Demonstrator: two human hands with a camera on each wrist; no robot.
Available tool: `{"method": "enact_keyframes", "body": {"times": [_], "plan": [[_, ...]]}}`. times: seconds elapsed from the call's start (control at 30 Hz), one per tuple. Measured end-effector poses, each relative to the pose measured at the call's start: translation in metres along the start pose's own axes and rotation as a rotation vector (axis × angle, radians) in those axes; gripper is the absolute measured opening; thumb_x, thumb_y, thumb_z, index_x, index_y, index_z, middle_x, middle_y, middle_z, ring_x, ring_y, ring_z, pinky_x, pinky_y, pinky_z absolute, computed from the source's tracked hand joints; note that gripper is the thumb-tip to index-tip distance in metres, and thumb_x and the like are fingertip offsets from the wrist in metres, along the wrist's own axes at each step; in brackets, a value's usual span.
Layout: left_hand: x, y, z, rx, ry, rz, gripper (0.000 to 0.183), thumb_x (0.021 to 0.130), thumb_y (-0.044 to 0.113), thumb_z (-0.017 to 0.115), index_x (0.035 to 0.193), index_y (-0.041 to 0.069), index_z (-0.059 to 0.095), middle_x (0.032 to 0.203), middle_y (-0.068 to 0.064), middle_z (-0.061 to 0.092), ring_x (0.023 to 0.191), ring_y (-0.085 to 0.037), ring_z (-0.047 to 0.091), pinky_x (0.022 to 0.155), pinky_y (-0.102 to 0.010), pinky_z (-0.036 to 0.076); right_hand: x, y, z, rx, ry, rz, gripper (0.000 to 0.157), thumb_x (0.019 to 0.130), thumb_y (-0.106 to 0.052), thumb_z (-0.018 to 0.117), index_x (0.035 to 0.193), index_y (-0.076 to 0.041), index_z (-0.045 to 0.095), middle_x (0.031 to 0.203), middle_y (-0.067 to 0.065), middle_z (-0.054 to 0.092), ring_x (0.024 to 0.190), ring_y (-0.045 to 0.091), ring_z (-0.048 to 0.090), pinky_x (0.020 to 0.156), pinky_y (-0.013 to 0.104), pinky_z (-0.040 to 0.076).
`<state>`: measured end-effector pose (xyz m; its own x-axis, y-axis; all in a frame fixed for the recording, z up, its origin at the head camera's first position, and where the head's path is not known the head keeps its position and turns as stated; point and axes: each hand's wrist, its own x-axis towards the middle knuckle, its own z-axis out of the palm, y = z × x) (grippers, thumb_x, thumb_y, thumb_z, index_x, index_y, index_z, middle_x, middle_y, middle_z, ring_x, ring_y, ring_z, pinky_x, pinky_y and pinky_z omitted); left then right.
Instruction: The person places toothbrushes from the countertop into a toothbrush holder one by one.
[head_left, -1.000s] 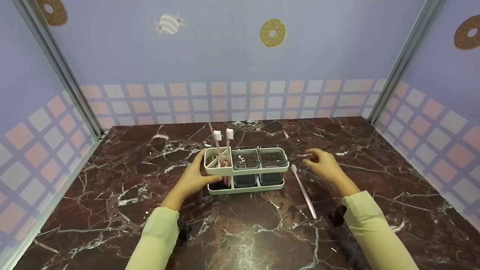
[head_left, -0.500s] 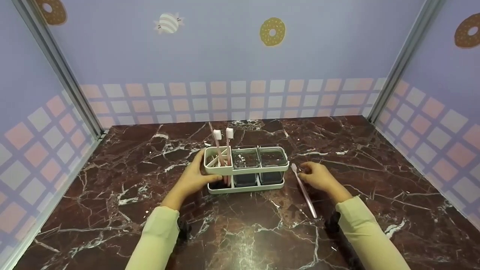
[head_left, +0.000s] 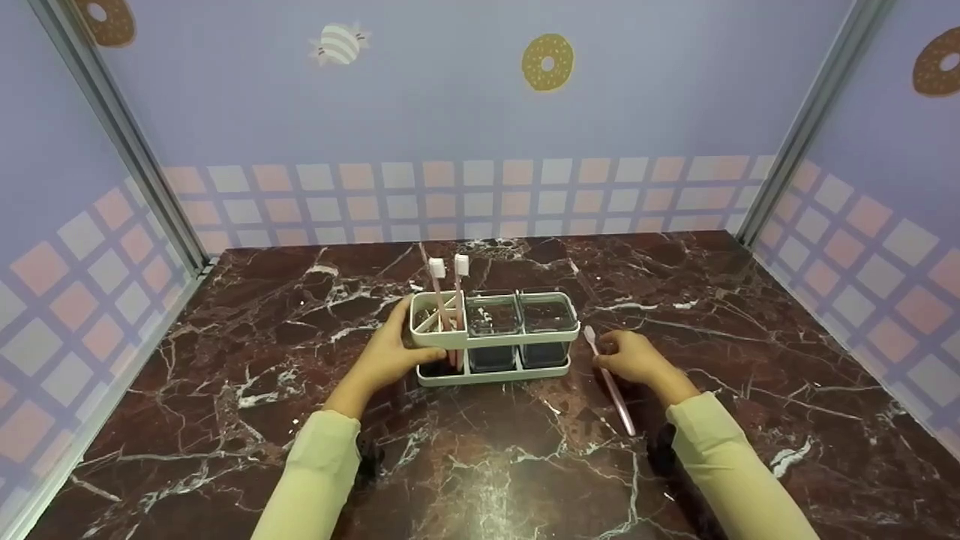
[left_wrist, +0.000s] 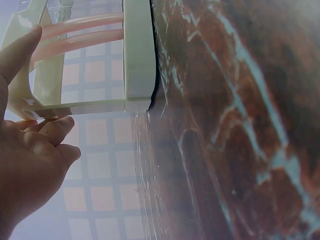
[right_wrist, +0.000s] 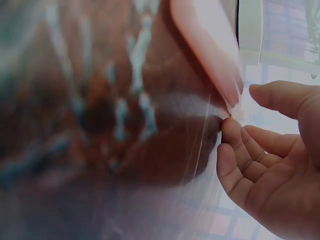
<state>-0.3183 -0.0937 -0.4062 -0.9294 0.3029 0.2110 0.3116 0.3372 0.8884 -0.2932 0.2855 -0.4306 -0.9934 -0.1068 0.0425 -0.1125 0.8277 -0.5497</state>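
My left hand (head_left: 388, 356) grips the left end of a pale green toothbrush holder (head_left: 525, 339), thumb in front and fingers behind; the left wrist view shows its end frame (left_wrist: 140, 60) beside the thumb. Two pink toothbrushes (head_left: 438, 283) with white heads stand upright in its left section. A third pink toothbrush (head_left: 616, 397) lies on the table to the right of the holder. My right hand (head_left: 634, 358) is at that brush's upper handle. In the right wrist view the brush's pink handle (right_wrist: 207, 42) runs toward the gap between thumb and bent fingers, the thumb standing apart.
Clear square cups (head_left: 493, 315) sit in the middle and right sections of the holder. The dark red marbled table (head_left: 480, 465) reaches back to a purple wall (head_left: 450, 105) with tile and doughnut prints. Side walls stand left and right.
My right hand has come down and toward me, from right of the holder to the loose toothbrush. The left hand keeps its grip on the holder, and the brush lies where it was.
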Motion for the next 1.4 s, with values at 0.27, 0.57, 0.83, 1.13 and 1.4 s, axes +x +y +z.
{"method": "enact_keyframes", "body": {"times": [0.27,0.57,0.83,1.13,1.4], "plan": [[0.0,-0.001,0.001,-0.023,-0.007,0.006,0.093,0.073,0.008,0.083,0.149,0.006,0.03,0.127,-0.021,0.055,0.11,-0.033,0.057,0.099,-0.046,0.043,0.001,-0.005,0.002,-0.066,-0.026,-0.016,0.027,0.077,-0.009,0.07,0.096,0.01,0.064,0.076,0.012,0.064,0.071,0.024,0.057,0.069,0.04,0.049],[0.0,0.0,0.0,-0.007,-0.002,-0.002,0.094,0.073,0.009,0.083,0.149,0.007,0.029,0.127,-0.021,0.055,0.111,-0.033,0.057,0.099,-0.046,0.043,0.001,-0.006,0.003,-0.092,-0.017,-0.002,0.02,0.074,-0.005,0.069,0.086,0.01,0.062,0.07,0.01,0.06,0.068,0.024,0.056,0.065,0.037,0.048],[0.0,0.002,0.0,0.014,0.004,0.009,0.093,0.071,0.009,0.084,0.148,0.008,0.031,0.128,-0.02,0.055,0.114,-0.034,0.055,0.102,-0.048,0.04,0.001,-0.007,0.003,-0.103,-0.01,-0.01,0.029,0.071,-0.003,0.065,0.096,0.012,0.066,0.076,0.013,0.064,0.072,0.027,0.057,0.069,0.04,0.05],[-0.001,0.003,0.001,0.024,0.013,-0.002,0.096,0.071,0.009,0.084,0.149,0.008,0.029,0.126,-0.02,0.056,0.112,-0.034,0.056,0.101,-0.046,0.041,0.001,-0.007,-0.006,0.032,0.028,0.001,0.037,0.073,-0.001,0.061,0.107,0.014,0.064,0.09,0.023,0.07,0.08,0.028,0.065,0.071,0.036,0.054],[-0.001,0.003,0.001,0.018,0.007,0.003,0.095,0.071,0.009,0.084,0.149,0.007,0.029,0.13,-0.021,0.054,0.114,-0.035,0.055,0.102,-0.047,0.041,0.004,-0.02,-0.036,0.219,0.096,0.009,0.038,0.074,0.003,0.055,0.11,0.015,0.063,0.073,0.007,0.061,0.06,0.011,0.051,0.054,0.022,0.045]]}}
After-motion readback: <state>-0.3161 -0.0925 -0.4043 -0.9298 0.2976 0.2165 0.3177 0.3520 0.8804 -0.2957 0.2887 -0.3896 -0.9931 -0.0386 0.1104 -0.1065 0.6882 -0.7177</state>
